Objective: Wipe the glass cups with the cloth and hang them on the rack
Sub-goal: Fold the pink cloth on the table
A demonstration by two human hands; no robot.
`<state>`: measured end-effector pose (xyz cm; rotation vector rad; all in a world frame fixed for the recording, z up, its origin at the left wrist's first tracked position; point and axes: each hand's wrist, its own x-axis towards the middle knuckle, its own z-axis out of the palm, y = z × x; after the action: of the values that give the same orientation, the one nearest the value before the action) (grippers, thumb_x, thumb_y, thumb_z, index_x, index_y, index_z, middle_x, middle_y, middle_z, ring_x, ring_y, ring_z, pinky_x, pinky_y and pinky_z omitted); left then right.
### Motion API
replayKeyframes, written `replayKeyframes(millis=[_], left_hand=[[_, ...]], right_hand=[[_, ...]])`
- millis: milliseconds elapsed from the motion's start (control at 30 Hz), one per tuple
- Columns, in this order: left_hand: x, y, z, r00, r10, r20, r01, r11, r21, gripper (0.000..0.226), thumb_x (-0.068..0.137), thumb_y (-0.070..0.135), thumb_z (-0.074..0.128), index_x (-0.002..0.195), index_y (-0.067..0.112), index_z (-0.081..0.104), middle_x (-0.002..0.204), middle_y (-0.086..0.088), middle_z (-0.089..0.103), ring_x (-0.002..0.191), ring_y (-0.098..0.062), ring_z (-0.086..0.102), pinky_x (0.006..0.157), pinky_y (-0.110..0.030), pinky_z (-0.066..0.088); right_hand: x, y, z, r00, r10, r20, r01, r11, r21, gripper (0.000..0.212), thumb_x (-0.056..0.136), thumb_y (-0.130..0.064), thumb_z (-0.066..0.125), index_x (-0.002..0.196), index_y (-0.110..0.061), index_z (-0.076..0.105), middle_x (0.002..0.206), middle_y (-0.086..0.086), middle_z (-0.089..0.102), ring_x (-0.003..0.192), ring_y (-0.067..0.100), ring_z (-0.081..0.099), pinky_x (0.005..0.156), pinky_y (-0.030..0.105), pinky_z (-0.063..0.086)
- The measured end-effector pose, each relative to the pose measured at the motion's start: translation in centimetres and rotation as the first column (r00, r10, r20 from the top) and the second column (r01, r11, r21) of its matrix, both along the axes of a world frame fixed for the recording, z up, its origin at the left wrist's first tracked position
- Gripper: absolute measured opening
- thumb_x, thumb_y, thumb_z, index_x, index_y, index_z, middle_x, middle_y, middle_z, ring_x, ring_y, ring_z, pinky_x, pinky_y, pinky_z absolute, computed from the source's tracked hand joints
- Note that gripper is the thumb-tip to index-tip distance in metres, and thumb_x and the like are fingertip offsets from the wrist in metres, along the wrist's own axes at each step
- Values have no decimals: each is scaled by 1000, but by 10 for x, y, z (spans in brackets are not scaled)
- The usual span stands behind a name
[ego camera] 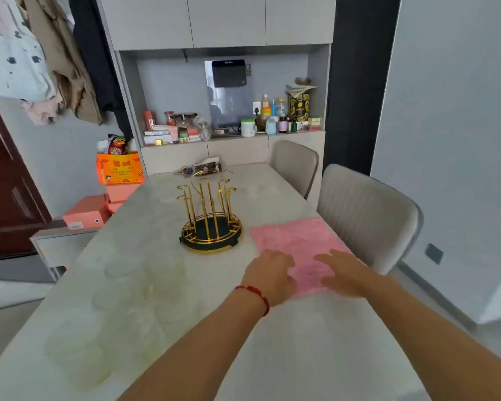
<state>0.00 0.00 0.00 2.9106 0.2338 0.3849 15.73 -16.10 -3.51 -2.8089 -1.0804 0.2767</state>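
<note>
A pink cloth [295,240] lies flat on the pale marble table [287,342], near its right edge. Both my hands reach over the cloth's near end. My left hand [271,274], with a red string on the wrist, sits at the cloth's near left corner, fingers loosely bent. My right hand [343,273] is spread flat above the near right part; contact is unclear. A gold wire cup rack [210,218] with a black base stands empty mid-table, left of the cloth. Several clear glass cups [122,290] stand on the table's left side, faint against the marble.
Two grey chairs [365,215] stand along the table's right side. A patterned bag [206,168] lies at the far end of the table. Orange and pink boxes [119,172] are stacked beyond the far left corner. A cluttered cabinet shelf [232,123] is behind.
</note>
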Motion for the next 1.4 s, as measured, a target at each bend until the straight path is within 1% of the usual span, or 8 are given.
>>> replayKeyframes(millis=[167, 333, 567, 767, 900, 1100, 1267, 1400], left_hand=[[0, -16, -59, 987, 107, -120, -113, 992, -48, 33, 103, 26, 47, 129, 13, 63, 130, -7, 62, 127, -29, 54, 99, -38, 48], [7, -6, -59, 975, 100, -196, -62, 979, 192, 26, 101, 3, 49, 126, 7, 53, 121, -15, 62, 113, -33, 58, 87, -41, 50], [-23, -7, -58, 971, 33, -235, 75, 897, 436, 34, 95, -6, 48, 127, 4, 48, 120, -17, 63, 110, -33, 58, 84, -40, 45], [-78, -9, -70, 992, -101, 73, 82, 970, 230, 37, 41, -2, 79, 60, 11, 50, 46, -5, 51, 46, -24, 51, 38, -23, 32], [-130, -22, -74, 963, -134, 233, 115, 989, 95, 8, 75, 17, 55, 75, 15, 48, 59, -2, 54, 58, -20, 46, 45, -30, 37], [-192, -57, -85, 960, -213, 183, 180, 967, 180, 31, 94, 53, 51, 108, 26, 57, 96, 9, 53, 85, -12, 46, 73, -29, 41], [-205, -45, -91, 940, -337, 44, 311, 906, 288, 39, 84, 26, 76, 116, 26, 55, 101, 7, 56, 85, -14, 52, 70, -27, 45], [-202, -32, -58, 929, -367, 42, 369, 920, -129, 22, 103, 31, 54, 116, 20, 68, 105, 6, 67, 93, -10, 58, 83, -26, 48]], right_hand=[[-24, -39, -42, 992, -66, 112, 56, 994, 90, 76, 97, -69, 2, 156, -32, 32, 163, 4, 32, 151, 28, 27, 123, 40, 15], [-29, -71, -30, 994, 31, 107, -62, 951, 304, 44, 104, -24, 52, 147, -17, 50, 150, 3, 53, 139, 24, 46, 112, 22, 26], [-37, -92, -35, 980, 35, 194, -103, 929, 356, 33, 103, -18, 54, 134, -21, 65, 130, 1, 66, 122, 22, 59, 110, 26, 32], [-79, -114, -30, 954, 154, 256, -225, 935, 275, 15, 105, -20, 45, 109, -27, 58, 112, -11, 56, 102, 14, 52, 91, 34, 46], [-114, -138, -35, 962, 117, 247, -212, 889, 405, 12, 103, -20, 50, 97, -29, 56, 96, -15, 57, 87, 10, 51, 80, 33, 48], [-167, -165, -35, 941, 146, 305, -257, 895, 365, 28, 104, -49, 24, 93, -34, 44, 79, -19, 47, 71, 5, 46, 66, 27, 41], [-182, -173, -31, 923, 261, 281, -338, 901, 273, 33, 96, -64, 42, 103, -33, 48, 85, -23, 46, 73, 1, 46, 72, 12, 33], [-165, -177, -17, 944, 255, 211, -324, 843, 430, 11, 94, -45, 66, 94, -38, 57, 82, -22, 58, 75, 3, 56, 72, 18, 41]])
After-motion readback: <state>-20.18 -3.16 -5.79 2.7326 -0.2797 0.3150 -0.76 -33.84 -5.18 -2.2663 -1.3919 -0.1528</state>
